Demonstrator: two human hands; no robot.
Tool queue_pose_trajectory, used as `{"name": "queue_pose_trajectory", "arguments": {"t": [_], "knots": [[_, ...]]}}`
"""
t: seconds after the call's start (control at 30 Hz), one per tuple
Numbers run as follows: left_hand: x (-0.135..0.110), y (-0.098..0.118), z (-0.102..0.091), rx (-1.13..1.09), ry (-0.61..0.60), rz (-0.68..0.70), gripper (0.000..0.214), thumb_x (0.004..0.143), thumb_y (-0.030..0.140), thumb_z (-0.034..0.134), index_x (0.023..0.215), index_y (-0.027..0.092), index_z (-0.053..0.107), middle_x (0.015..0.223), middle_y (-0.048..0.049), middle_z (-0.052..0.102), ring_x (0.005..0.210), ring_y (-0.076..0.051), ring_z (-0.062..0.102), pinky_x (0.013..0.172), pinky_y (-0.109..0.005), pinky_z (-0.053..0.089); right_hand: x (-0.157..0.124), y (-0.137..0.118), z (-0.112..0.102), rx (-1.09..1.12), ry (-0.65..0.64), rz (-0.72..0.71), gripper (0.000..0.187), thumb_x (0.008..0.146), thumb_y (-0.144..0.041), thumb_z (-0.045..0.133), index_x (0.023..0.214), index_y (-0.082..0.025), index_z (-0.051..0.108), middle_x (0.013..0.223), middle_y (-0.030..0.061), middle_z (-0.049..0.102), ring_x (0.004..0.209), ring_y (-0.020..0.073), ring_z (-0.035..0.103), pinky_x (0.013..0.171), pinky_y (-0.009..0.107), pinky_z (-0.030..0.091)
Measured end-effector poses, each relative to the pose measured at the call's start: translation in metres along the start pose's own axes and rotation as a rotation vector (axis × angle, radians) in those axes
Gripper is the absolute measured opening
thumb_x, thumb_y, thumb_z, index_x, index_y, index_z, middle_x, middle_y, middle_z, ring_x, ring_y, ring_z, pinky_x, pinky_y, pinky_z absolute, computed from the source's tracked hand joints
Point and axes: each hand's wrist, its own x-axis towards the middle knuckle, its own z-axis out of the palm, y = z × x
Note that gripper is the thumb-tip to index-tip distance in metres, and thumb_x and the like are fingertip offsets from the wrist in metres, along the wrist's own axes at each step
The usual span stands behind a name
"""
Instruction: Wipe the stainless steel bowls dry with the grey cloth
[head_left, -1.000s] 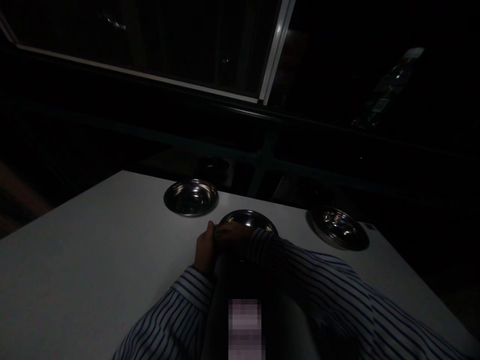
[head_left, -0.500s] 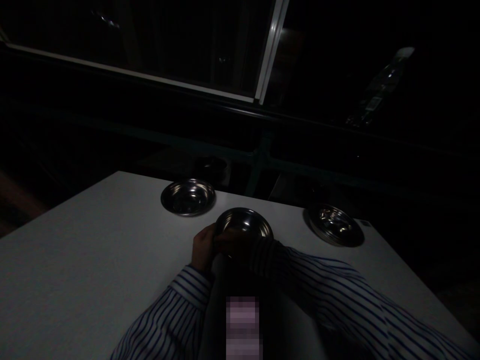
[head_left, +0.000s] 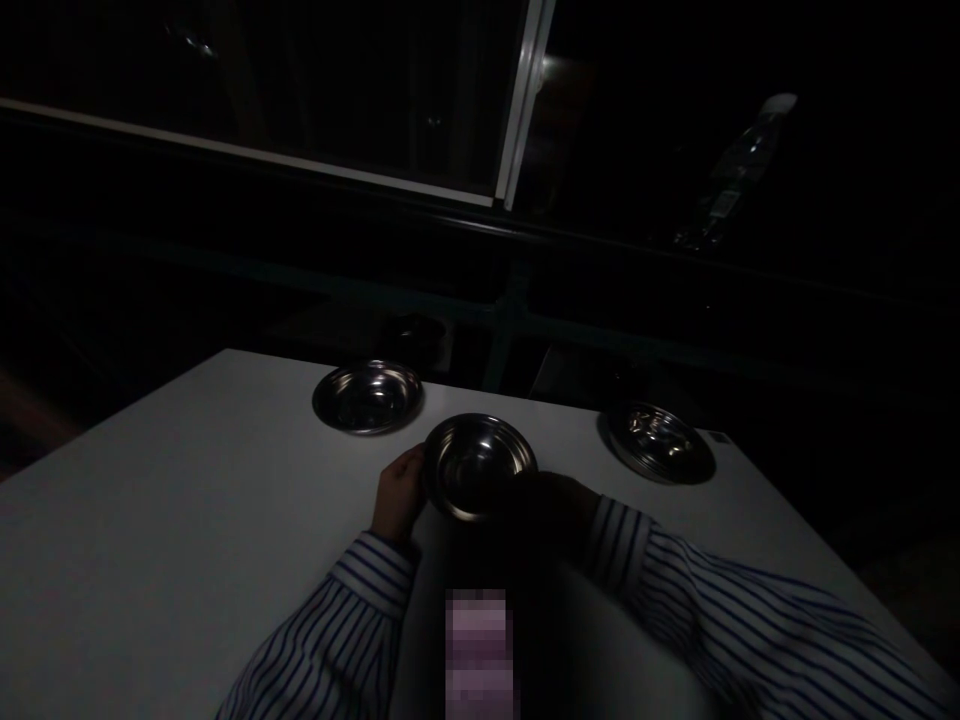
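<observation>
The scene is very dark. A steel bowl (head_left: 478, 465) is tilted up toward me over the white table (head_left: 187, 540). My left hand (head_left: 397, 495) grips its left rim with curled fingers. My right hand (head_left: 559, 505) lies in shadow at the bowl's lower right edge; its fingers are too dark to make out. Both arms wear blue-striped white sleeves.
A second steel bowl (head_left: 367, 396) rests on the table behind and to the left. A third steel dish (head_left: 660, 441) sits at the right near the table's far edge. Beyond the table lie dark shelving and a pale window frame (head_left: 517, 100).
The bowl has tipped up so its inside faces me. My right hand slid from the bowl's near-left rim to its right side.
</observation>
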Motion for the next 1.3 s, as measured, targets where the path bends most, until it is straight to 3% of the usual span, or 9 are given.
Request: {"name": "queue_pose_trajectory", "arguments": {"t": [0.1, 0.2, 0.3, 0.5, 0.67, 0.77, 0.87, 1.07, 1.3], "knots": [[0.000, 0.002, 0.000, -0.005, -0.028, -0.010, 0.040, 0.067, 0.038, 0.056, 0.097, 0.011, 0.064, 0.099, -0.0110, 0.068, 0.092, -0.022, 0.061, 0.084, -0.035, 0.045, -0.014, 0.008, -0.022, -0.127, 0.063, -0.146, 0.028, 0.072, -0.036, 0.062, 0.095, -0.021, 0.064, 0.099, 0.0069, 0.063, 0.094, 0.0209, 0.056, 0.085, 0.040, 0.045], [0.002, 0.003, 0.001, 0.022, -0.043, -0.015, 0.045, 0.066, 0.041, 0.058, 0.097, 0.010, 0.064, 0.098, -0.0119, 0.068, 0.090, -0.022, 0.062, 0.080, -0.035, 0.046, -0.023, 0.017, -0.033, -0.136, 0.266, -0.278, 0.027, 0.071, -0.035, 0.059, 0.094, -0.024, 0.066, 0.103, 0.0070, 0.063, 0.101, 0.0216, 0.055, 0.090, 0.040, 0.043], [0.004, 0.006, 0.004, 0.082, -0.042, -0.011, 0.047, 0.065, 0.046, 0.058, 0.095, 0.010, 0.064, 0.091, -0.0109, 0.069, 0.084, -0.021, 0.063, 0.073, -0.032, 0.048, -0.027, 0.023, -0.033, -0.034, 0.431, -0.246, 0.025, 0.075, -0.035, 0.053, 0.093, -0.023, 0.065, 0.102, 0.0063, 0.065, 0.099, 0.0200, 0.058, 0.090, 0.039, 0.045], [-0.003, 0.013, 0.011, 0.265, -0.046, -0.013, 0.051, 0.068, 0.053, 0.051, 0.093, 0.010, 0.064, 0.048, -0.0003, 0.058, 0.041, -0.014, 0.051, 0.044, -0.026, 0.040, -0.030, 0.028, -0.032, 0.109, 0.515, -0.130, 0.027, 0.077, -0.034, 0.051, 0.098, -0.021, 0.063, 0.097, 0.0055, 0.067, 0.091, 0.0198, 0.062, 0.081, 0.036, 0.051], [-0.010, 0.027, 0.005, 0.420, 0.131, 0.102, 0.050, 0.067, 0.044, 0.056, 0.101, 0.009, 0.060, 0.072, -0.0093, 0.067, 0.069, -0.021, 0.061, 0.069, -0.035, 0.045, -0.033, 0.033, -0.032, 0.196, 0.514, -0.125, 0.028, 0.074, -0.035, 0.055, 0.096, -0.020, 0.064, 0.097, 0.0059, 0.067, 0.093, 0.0211, 0.061, 0.081, 0.036, 0.050], [-0.018, 0.042, 0.007, 0.470, 0.170, 0.180, 0.038, 0.067, 0.041, 0.056, 0.090, 0.012, 0.064, 0.089, -0.0112, 0.067, 0.087, -0.023, 0.059, 0.082, -0.034, 0.041, -0.031, 0.034, -0.033, 0.226, 0.502, -0.141, 0.030, 0.072, -0.038, 0.055, 0.095, -0.020, 0.064, 0.095, 0.0060, 0.068, 0.094, 0.0215, 0.061, 0.082, 0.037, 0.050], [-0.031, 0.055, 0.023, 0.475, 0.082, 0.211, 0.035, 0.065, 0.041, 0.060, 0.085, 0.013, 0.065, 0.085, -0.0079, 0.067, 0.084, -0.022, 0.060, 0.078, -0.031, 0.044, -0.029, 0.030, -0.033, 0.243, 0.462, -0.144, 0.029, 0.071, -0.038, 0.056, 0.092, -0.020, 0.065, 0.093, 0.0057, 0.068, 0.091, 0.0213, 0.062, 0.081, 0.036, 0.050], [-0.059, 0.069, 0.071, 0.272, -0.456, 0.069, 0.065, 0.062, 0.029, 0.067, 0.122, 0.016, 0.046, 0.106, -0.0091, 0.061, 0.086, -0.018, 0.060, 0.075, -0.031, 0.047, -0.026, 0.010, -0.031, 0.255, 0.342, -0.166, 0.024, 0.071, -0.037, 0.057, 0.087, -0.020, 0.064, 0.088, 0.0051, 0.069, 0.081, 0.0193, 0.064, 0.073, 0.032, 0.052], [-0.055, 0.071, 0.094, 0.229, -0.455, 0.029, 0.027, 0.062, 0.030, 0.067, 0.084, 0.013, 0.065, 0.073, -0.0027, 0.066, 0.066, -0.014, 0.059, 0.062, -0.024, 0.045, -0.023, 0.002, -0.041, 0.301, 0.331, -0.102, 0.028, 0.073, -0.034, 0.055, 0.096, -0.018, 0.056, 0.091, 0.0068, 0.066, 0.085, 0.0196, 0.062, 0.075, 0.033, 0.050]]}}
